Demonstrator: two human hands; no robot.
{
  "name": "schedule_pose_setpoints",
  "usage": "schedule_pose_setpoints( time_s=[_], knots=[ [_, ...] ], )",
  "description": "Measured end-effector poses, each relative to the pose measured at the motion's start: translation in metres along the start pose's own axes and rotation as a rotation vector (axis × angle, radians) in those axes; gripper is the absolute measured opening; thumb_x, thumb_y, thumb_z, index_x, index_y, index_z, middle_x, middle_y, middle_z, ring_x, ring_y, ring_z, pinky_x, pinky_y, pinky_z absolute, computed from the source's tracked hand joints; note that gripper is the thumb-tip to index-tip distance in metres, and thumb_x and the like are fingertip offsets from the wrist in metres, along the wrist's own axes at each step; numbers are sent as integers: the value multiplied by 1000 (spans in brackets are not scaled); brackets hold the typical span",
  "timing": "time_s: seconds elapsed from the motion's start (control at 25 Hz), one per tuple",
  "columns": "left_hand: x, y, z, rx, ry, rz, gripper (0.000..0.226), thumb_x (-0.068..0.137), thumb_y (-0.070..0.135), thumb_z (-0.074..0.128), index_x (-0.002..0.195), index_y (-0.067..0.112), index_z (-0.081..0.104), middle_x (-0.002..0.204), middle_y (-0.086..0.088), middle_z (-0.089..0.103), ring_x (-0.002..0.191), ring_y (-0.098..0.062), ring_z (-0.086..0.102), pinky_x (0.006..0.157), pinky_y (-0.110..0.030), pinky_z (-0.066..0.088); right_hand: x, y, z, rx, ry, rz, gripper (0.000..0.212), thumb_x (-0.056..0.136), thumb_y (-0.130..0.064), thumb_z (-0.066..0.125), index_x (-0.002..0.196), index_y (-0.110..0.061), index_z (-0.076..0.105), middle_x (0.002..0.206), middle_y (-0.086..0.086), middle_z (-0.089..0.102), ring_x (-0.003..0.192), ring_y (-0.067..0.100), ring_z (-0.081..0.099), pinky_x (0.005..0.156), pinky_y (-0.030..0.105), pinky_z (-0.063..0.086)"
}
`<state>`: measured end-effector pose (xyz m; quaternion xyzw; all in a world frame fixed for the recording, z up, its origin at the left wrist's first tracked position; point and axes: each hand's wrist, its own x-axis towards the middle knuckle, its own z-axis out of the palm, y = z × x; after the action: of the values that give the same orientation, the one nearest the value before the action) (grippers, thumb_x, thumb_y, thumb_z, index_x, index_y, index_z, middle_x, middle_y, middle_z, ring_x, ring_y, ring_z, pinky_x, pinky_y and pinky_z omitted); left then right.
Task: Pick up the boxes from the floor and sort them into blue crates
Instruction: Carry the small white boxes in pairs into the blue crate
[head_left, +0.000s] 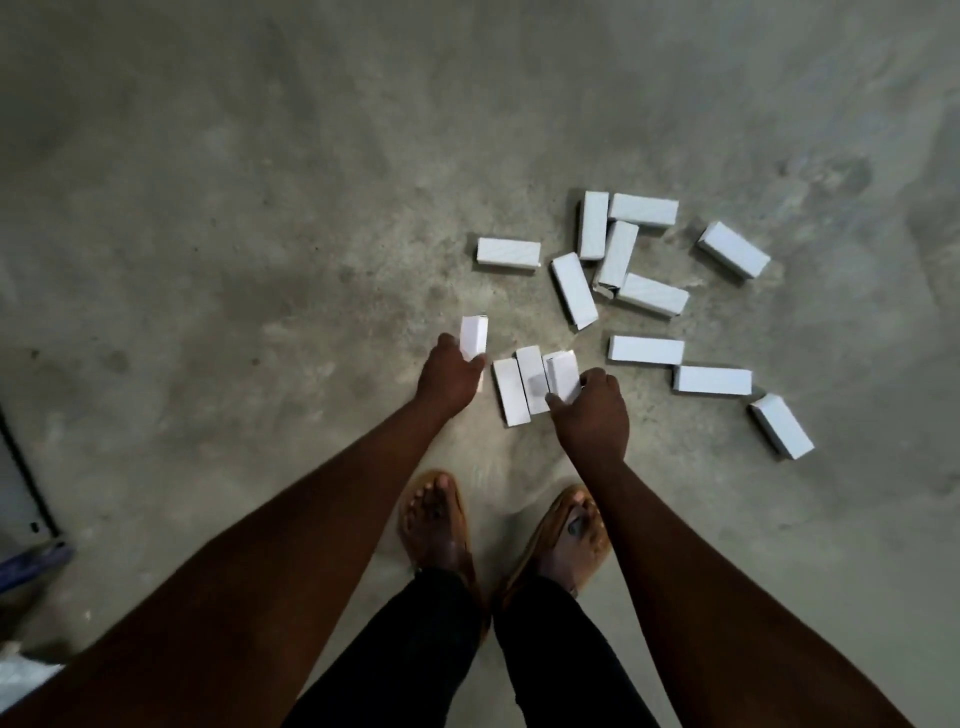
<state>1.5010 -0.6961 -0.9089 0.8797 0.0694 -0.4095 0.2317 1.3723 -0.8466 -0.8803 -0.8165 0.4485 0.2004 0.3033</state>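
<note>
One box (474, 338) in left grip (449, 379), second box (563, 376) in right grip (589, 415).

14 small white oblong boxes, all alike, on the floor (260, 208). One held box (474, 338) is in my left hand (449, 376), a second held box (563, 376) in my right hand (592, 410). Flat pair (511, 392) lies side by side between them. Far right: cluster of five (617, 254), lone box (508, 253) to its left, outlier box (733, 249) to its right. Near right: loose row of three (712, 380).

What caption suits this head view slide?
Left hand and right hand grip white rectangular cardboard boxes scattered on grey concrete floor.
</note>
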Motion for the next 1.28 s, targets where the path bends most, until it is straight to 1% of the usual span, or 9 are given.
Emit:
schedule_pose_setpoints(
  time_s=[0.04, 0.12, 0.28, 0.4, 0.56, 0.72, 0.88, 1.16, 1.28],
  knots=[
    [-23, 13, -14, -192, -84, -60, 35, 103, 31, 67, 119, 3, 55, 108, -20, 62, 81, -27, 64, 69, -40, 56, -12, -11, -18, 47, -8, 31, 47, 82, -43, 79, 110, -10, 59, 113, 11, 63, 103, 35, 65, 83, 43, 53],
    [-78, 45, -42, -407, -177, -53, 33, 106, 28, 63, 124, 1, 59, 96, -15, 62, 71, -18, 59, 70, -42, 60, -37, -33, -67, 176, -8, 102, 47, 79, -45, 80, 106, -10, 63, 107, 9, 67, 99, 31, 68, 81, 39, 53],
    [-202, 128, -107, -550, -187, 55, 32, 110, 26, 54, 132, 3, 61, 104, -7, 70, 83, -17, 70, 76, -40, 61, -104, -77, -191, 388, -23, 110, 39, 77, -45, 84, 94, -15, 65, 96, 1, 73, 86, 16, 63, 73, 30, 43],
    [-303, 202, -158, -538, -228, 180, 27, 111, 26, 52, 125, 5, 63, 109, -10, 71, 89, -22, 74, 74, -40, 62, -175, -91, -298, 552, -12, 111, 40, 75, -46, 87, 95, -15, 71, 94, -3, 76, 89, 17, 70, 80, 40, 57],
    [-445, 279, -221, -440, -341, 374, 15, 109, 28, 57, 108, 18, 69, 113, -18, 76, 104, -37, 77, 87, -50, 62, -300, -84, -420, 835, 74, 218, 35, 69, -49, 89, 90, -25, 72, 93, -3, 76, 94, 21, 74, 83, 54, 63],
    [-583, 318, -256, -270, -457, 530, 19, 96, 47, 63, 95, 31, 73, 103, -11, 80, 101, -34, 78, 94, -59, 62, -448, -64, -513, 1172, 203, 313, 24, 80, -26, 89, 99, -14, 78, 102, 15, 80, 96, 29, 77, 81, 51, 66],
    [-719, 318, -236, -114, -644, 682, 23, 103, 35, 64, 109, 16, 74, 99, -4, 78, 95, -25, 75, 92, -55, 64, -597, -28, -563, 1452, 478, 338, 35, 84, -21, 87, 115, -13, 73, 100, 10, 81, 88, 21, 79, 69, 34, 66],
    [-928, 247, -111, 318, -1080, 934, 31, 99, 44, 62, 119, 26, 77, 107, 2, 81, 101, -21, 78, 92, -53, 64, -807, 98, -543, 1673, 1075, 474, 36, 86, -19, 86, 118, -18, 71, 104, 5, 82, 93, 24, 80, 72, 38, 66],
    [-1007, 206, -46, 438, -1202, 941, 27, 105, 36, 63, 122, 18, 74, 111, -5, 81, 105, -28, 78, 90, -47, 66, -891, 164, -511, 1749, 1256, 579, 35, 85, -21, 86, 117, -18, 72, 105, 6, 82, 92, 25, 80, 72, 37, 65]
  ],
)
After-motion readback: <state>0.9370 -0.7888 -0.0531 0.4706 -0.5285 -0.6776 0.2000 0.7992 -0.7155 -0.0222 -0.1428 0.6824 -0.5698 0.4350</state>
